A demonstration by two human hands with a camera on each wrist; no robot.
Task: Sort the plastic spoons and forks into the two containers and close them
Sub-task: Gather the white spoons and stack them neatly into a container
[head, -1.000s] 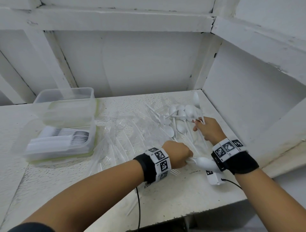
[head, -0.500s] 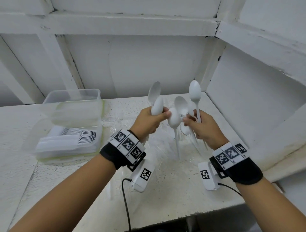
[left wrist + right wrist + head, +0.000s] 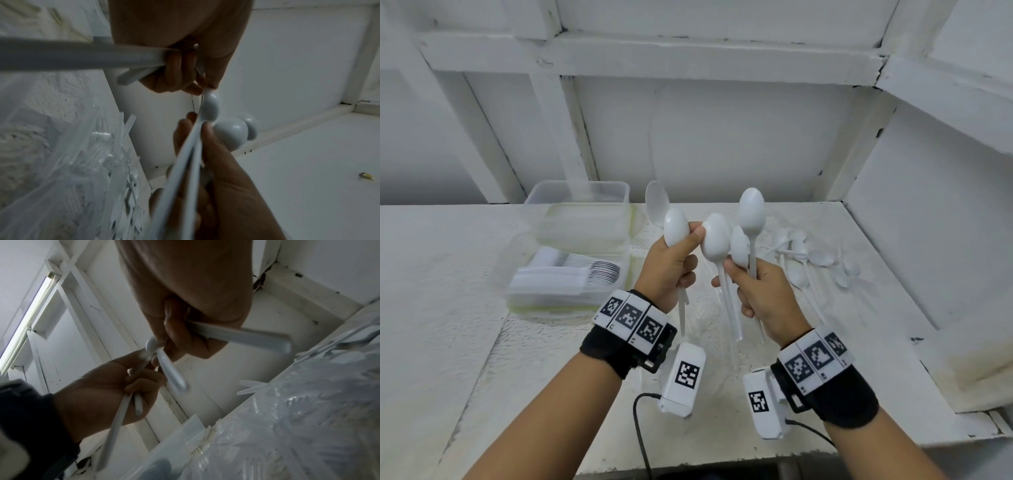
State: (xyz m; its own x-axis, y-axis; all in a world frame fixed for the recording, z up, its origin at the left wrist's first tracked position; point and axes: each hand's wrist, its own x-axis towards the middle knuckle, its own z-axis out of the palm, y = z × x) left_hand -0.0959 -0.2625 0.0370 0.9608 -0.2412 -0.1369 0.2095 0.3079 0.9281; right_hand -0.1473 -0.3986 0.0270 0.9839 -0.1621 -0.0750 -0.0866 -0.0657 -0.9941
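Both hands are raised above the white counter (image 3: 448,308) with white plastic spoons, bowls up. My left hand (image 3: 674,270) grips two spoons (image 3: 675,228) by their handles, and its thumb touches the bowl of a spoon in the other hand. My right hand (image 3: 756,291) grips three spoons (image 3: 751,210), whose handles (image 3: 185,162) run through its fist. Several loose spoons (image 3: 808,253) lie on the counter to the right. A heap of clear plastic forks (image 3: 298,426) lies under the hands. At the left an open clear container (image 3: 565,291) holds stacked cutlery; an empty one (image 3: 577,192) stands behind it.
A clear lid (image 3: 582,226) lies tilted over the containers. White walls close the counter in at the back and on the right (image 3: 928,205), with a shelf overhead. Black cables (image 3: 640,431) hang from the wrist cameras near the counter's front edge.
A second ago both hands were down on the counter picking spoons from the pile. They have lifted with the spoons and come together, and the view has shifted right.
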